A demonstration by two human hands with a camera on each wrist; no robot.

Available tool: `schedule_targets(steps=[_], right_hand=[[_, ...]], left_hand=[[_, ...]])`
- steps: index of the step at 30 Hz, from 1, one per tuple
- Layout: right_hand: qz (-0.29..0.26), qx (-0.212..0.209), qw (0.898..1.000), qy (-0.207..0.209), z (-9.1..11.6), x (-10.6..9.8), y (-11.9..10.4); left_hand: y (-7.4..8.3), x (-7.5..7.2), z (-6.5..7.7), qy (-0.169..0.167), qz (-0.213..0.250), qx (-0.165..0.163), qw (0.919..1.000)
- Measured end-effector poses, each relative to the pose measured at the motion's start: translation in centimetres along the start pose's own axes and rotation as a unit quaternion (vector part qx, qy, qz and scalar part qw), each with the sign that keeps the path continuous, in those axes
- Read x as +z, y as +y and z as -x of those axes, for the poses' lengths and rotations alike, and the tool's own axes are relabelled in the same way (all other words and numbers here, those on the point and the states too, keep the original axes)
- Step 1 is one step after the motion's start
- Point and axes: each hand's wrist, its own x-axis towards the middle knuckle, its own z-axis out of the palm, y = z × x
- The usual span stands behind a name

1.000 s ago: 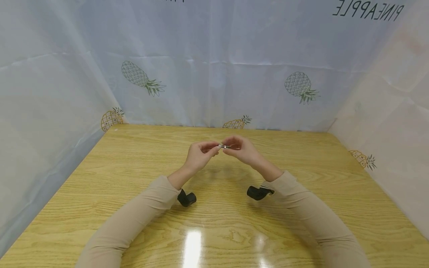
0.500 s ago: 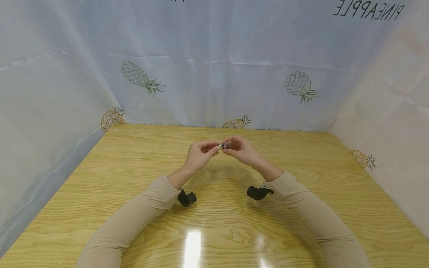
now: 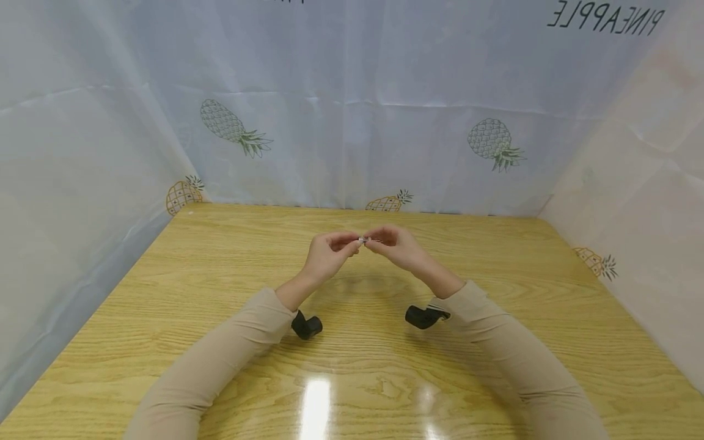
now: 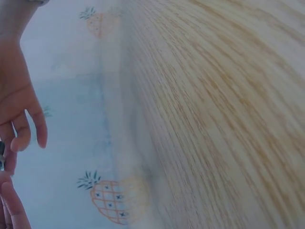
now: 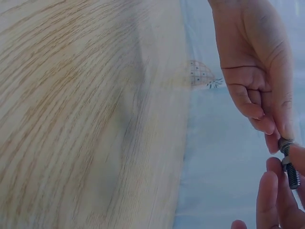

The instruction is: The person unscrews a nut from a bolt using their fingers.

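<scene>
Above the table's middle, my left hand pinches the head end of a dark metal bolt between thumb and fingers. The bolt lies roughly level, its threaded end pointing to my right hand. A small nut sits partway along the thread, with my right thumb and forefinger on it. In the right wrist view, the left hand comes from the top and the right fingers from below. The left wrist view shows only a sliver of the bolt at its edge, between both hands.
The wood-grain table spreads beneath both hands. Pale curtains with pineapple prints enclose it at the back and both sides. Black wrist-worn devices hang below the beige sleeves.
My right thumb and fingertips have shifted slightly around the nut, which now shows less in the head view. The left hand and the bolt keep their place.
</scene>
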Motion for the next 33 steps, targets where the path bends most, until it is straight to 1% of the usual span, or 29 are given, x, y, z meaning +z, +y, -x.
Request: schedule_targets(steps=[4,11,20,27,29,33], right_hand=[[0.001,-0.006,1.0,0.009,0.01,0.0,0.17],[-0.028,0.007,1.0,-0.005,-0.08,0.0,0.21],[-0.011,-0.002,1.0,0.01,0.05,-0.05,0.14],[-0.024,0.018,0.999,-0.013,0.16,-0.13,-0.06],[-0.028,0.018,0.999,-0.014,0.12,-0.13,-0.02],[-0.02,-0.003,1.0,-0.003,0.11,-0.09,0.11]], left_hand=[[0.01,0.02,0.04,0.003,0.004,-0.002,1.0],[0.0,0.06,0.05,0.001,0.0,-0.001,1.0],[0.04,0.08,0.1,0.005,0.004,0.001,1.0],[0.15,0.09,0.13,0.001,-0.003,-0.005,1.0],[0.13,0.1,0.11,0.002,-0.004,-0.006,1.0],[0.1,0.12,0.09,0.005,-0.001,-0.003,1.0]])
